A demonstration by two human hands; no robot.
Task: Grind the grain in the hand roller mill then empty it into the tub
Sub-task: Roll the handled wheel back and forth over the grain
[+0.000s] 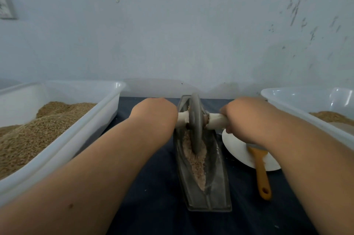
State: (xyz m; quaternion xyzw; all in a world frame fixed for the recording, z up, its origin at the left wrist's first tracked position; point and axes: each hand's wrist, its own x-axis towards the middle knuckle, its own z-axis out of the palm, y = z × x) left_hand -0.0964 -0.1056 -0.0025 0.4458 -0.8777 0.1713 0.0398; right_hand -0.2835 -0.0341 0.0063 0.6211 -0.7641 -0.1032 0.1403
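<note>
Your left grip (155,114) and right grip (239,119) are both clenched round the white axle handle (216,120), one each side of the smooth grey disc wheel (195,123). Coarse pale meal (195,160) lies along the clear, boat-shaped trough (216,192), mid-desk (149,206). Push unevenly and the wheel likely tilts, flinging meal overboard; the slick trough may skid. Translucent tub (287,108) at 3 o'clock, grain-bottomed.

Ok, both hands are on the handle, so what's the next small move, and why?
Probably roll the wheel toward you along the trough. It sits in the far half, the left hand and right hand both grip its handle, and the grain lying nearer you looks coarse.
</note>
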